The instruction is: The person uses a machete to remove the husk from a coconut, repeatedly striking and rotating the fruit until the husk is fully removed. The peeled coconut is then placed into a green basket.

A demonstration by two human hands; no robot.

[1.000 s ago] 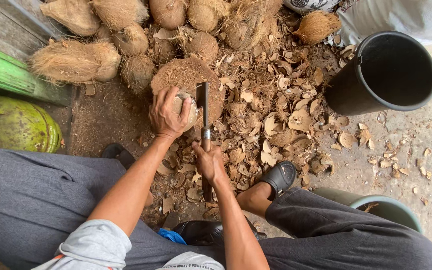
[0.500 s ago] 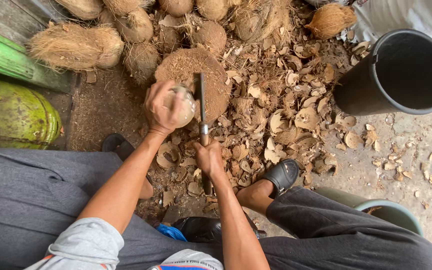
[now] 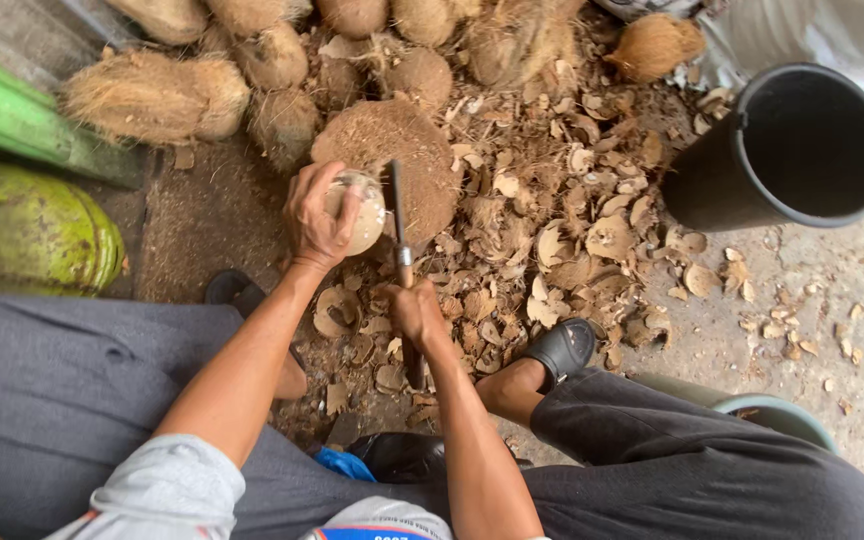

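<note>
Hands (image 3: 320, 215) (image 3: 414, 310) hold coconut (image 3: 364, 212) and cleaver (image 3: 397, 215).

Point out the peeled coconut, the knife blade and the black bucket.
peeled coconut (image 3: 364, 215), head view, pale bare side right of the left hand's fingers
knife blade (image 3: 397, 205), head view, middle of the dark blade
black bucket (image 3: 697, 190), head view, outer wall

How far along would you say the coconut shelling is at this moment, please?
Done: a wide litter of broken shell pieces covers the ground by the black bucket. In hand: the left hand grips a pale, mostly peeled coconut over a round block, while the right hand holds a cleaver against it. Left: a pile of hairy brown coconuts lies untouched behind.
</note>
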